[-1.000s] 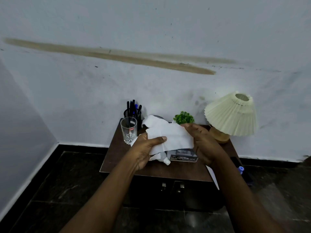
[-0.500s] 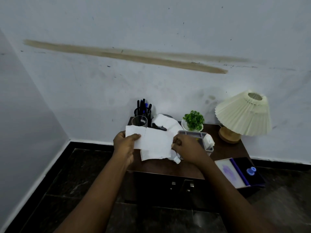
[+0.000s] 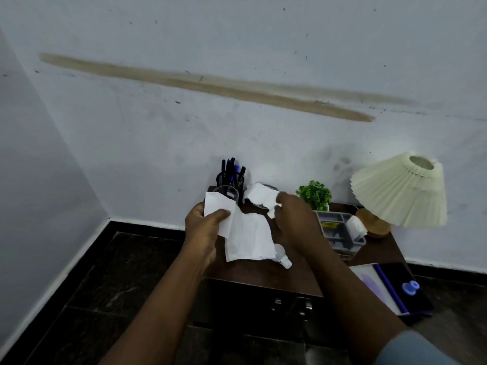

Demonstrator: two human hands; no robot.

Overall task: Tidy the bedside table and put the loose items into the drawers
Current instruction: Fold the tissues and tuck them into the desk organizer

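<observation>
My left hand [image 3: 204, 227] pinches the top left corner of a white sheet of paper [image 3: 247, 237], which hangs over the brown bedside table [image 3: 266, 275]. Further back, my right hand [image 3: 296, 219] grips a second crumpled white paper [image 3: 261, 196]. A small white bottle [image 3: 282, 256] lies on the table under the hanging sheet. The two drawer handles [image 3: 290, 305] on the dark front below are shut flush.
At the back left stand a black pen holder [image 3: 232, 175] and a clear glass [image 3: 228, 193]. A small green plant [image 3: 315, 193], a grey compartment tray [image 3: 340, 230] and a pleated cream lamp [image 3: 400, 191] fill the right side. A dark book [image 3: 390, 285] overhangs the right front corner.
My right hand let go of the sheet's right side and reached back to the second crumpled paper. The left hand kept its hold, and the sheet now hangs from it.
</observation>
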